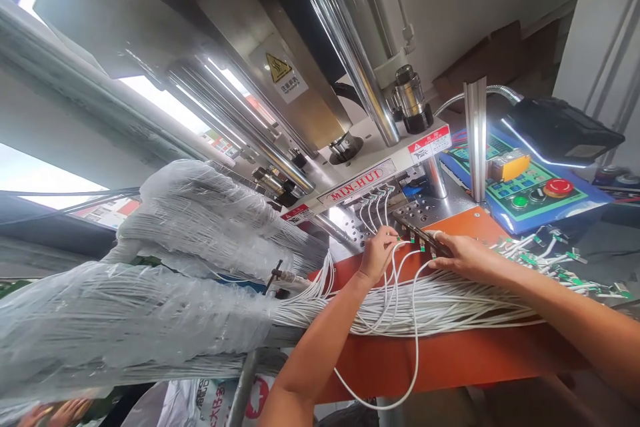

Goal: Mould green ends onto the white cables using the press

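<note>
My left hand (379, 252) is closed in a pinch on the end of a white cable at the near edge of the machine's work area. Across from it, my right hand (463, 256) grips the end of a dark metal mould bar (417, 232), its fingers bent around it. Small green connector ends (423, 248) of several white cables sit along that bar. One cable (416, 347) loops down below the hands. Behind them, several cables (386, 207) run into the mould of the press, under its MIN-HUI plate (363, 180).
A thick bundle of white cables (450, 300) lies across the orange tabletop (400, 363); green-tipped ends (560, 260) spread at right. Plastic-wrapped cable bundles (150, 307) fill the left. A control panel (540, 180) with a red button, a lamp (565, 130) and metal columns (345, 33) stand around.
</note>
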### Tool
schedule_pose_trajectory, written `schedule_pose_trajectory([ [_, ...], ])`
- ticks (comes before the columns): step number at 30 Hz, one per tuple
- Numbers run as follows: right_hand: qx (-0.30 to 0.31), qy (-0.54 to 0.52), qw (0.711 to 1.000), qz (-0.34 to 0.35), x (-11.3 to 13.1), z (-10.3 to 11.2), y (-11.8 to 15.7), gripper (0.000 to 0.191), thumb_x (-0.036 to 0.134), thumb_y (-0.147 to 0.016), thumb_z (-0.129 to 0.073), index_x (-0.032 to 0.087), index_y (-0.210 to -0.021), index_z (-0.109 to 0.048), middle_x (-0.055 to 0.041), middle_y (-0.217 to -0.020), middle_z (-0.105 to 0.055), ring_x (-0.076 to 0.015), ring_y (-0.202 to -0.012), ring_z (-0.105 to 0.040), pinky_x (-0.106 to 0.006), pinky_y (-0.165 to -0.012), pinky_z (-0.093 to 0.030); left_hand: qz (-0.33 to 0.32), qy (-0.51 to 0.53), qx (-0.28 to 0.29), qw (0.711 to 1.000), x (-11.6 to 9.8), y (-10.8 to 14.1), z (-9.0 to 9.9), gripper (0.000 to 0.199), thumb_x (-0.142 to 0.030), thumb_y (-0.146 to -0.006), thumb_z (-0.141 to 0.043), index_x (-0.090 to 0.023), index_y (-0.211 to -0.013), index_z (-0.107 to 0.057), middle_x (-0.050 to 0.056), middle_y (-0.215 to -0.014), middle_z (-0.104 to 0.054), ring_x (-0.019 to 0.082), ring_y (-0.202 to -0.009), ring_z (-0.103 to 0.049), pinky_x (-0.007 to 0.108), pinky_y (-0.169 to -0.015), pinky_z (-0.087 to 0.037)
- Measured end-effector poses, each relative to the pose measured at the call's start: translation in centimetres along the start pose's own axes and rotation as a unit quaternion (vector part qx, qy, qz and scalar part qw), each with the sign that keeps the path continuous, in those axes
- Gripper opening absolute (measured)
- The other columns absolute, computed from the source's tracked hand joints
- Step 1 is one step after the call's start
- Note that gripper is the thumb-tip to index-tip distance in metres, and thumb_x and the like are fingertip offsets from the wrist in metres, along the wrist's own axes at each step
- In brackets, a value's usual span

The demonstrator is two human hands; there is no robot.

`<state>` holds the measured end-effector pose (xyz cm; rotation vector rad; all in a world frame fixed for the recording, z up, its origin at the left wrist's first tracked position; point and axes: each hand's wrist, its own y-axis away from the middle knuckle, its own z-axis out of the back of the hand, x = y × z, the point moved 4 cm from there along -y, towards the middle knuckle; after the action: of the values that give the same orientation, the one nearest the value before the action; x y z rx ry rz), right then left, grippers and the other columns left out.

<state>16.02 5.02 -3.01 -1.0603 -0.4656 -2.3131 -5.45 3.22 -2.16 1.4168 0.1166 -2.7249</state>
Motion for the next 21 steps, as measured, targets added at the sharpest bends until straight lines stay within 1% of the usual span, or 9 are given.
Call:
schedule_pose_trajectory([
  [2,0.001,0.008,1.000,-0.007,0.0,0.0,0.0,0.027,0.050,-0.081,-0.056,0.025,-0.087,-0.051,-0.0024,-0.085,-0.067,-0.0232,-0.078,-0.062,-0.029,-0.062,-0.040,-0.025,-0.016,0.020,0.999,-0.2,0.1,-0.5,0.014,-0.032,-0.076,-0.072,-0.022,-0.085,-0.068,0.001,-0.082,-0.071,0.014,-0.074,-0.065,0.022,-0.074,-0.046],
  [5,0.007,0.014,1.000,-0.019,0.1,0.0,-0.1,0.026,0.049,-0.081,-0.056,0.024,-0.084,-0.048,-0.0020,-0.083,-0.065,-0.0232,-0.078,-0.062,-0.029,-0.062,-0.039,-0.029,0.005,0.026,0.999,0.0,0.0,-0.8,0.013,-0.032,-0.079,-0.069,-0.021,-0.085,-0.068,0.002,-0.083,-0.071,0.015,-0.079,-0.066,0.023,-0.075,-0.047],
  [7,0.009,0.015,1.000,-0.024,0.1,0.0,-0.1,0.026,0.049,-0.080,-0.056,0.024,-0.087,-0.049,-0.0024,-0.084,-0.066,-0.0235,-0.079,-0.061,-0.029,-0.063,-0.039,-0.041,-0.002,0.033,0.999,0.1,-0.3,-0.8,0.013,-0.033,-0.082,-0.066,-0.021,-0.085,-0.069,0.003,-0.086,-0.071,0.016,-0.081,-0.065,0.025,-0.078,-0.048],
  [10,0.012,0.005,1.000,-0.020,0.1,0.0,-0.1,0.028,0.048,-0.081,-0.056,0.024,-0.094,-0.051,-0.0037,-0.088,-0.066,-0.0240,-0.081,-0.061,-0.030,-0.065,-0.040,-0.089,-0.050,0.057,0.993,0.0,-0.8,-1.0,0.015,-0.033,-0.085,-0.062,-0.021,-0.085,-0.070,0.004,-0.087,-0.070,0.016,-0.083,-0.063,0.027,-0.082,-0.046],
  [13,0.015,-0.004,1.000,-0.014,-0.3,-0.3,-0.3,0.029,0.049,-0.081,-0.056,0.024,-0.096,-0.051,-0.0043,-0.090,-0.066,-0.0243,-0.082,-0.061,-0.031,-0.066,-0.040,-0.127,-0.070,0.072,0.987,-0.2,-1.2,-1.1,0.016,-0.032,-0.087,-0.060,-0.020,-0.083,-0.070,0.004,-0.085,-0.068,0.017,-0.083,-0.061,0.027,-0.080,-0.045],
  [18,0.015,-0.008,1.000,-0.010,-1.0,-0.6,-0.5,0.037,0.050,-0.081,-0.056,0.025,-0.109,-0.052,-0.0038,-0.093,-0.067,-0.0246,-0.085,-0.062,-0.031,-0.068,-0.040,-0.119,-0.059,0.058,0.989,0.4,-1.7,-1.3,0.015,-0.032,-0.086,-0.061,-0.019,-0.082,-0.069,0.003,-0.083,-0.068,0.015,-0.079,-0.061,0.025,-0.077,-0.045],
  [21,0.014,-0.007,1.000,-0.009,-1.0,-0.6,-0.5,0.036,0.051,-0.081,-0.056,0.025,-0.105,-0.052,-0.0035,-0.092,-0.066,-0.0239,-0.083,-0.062,-0.029,-0.066,-0.039,-0.116,-0.041,0.050,0.991,0.7,-1.9,-1.3,0.015,-0.032,-0.085,-0.063,-0.018,-0.081,-0.068,0.002,-0.080,-0.068,0.014,-0.075,-0.061,0.024,-0.073,-0.045],
])
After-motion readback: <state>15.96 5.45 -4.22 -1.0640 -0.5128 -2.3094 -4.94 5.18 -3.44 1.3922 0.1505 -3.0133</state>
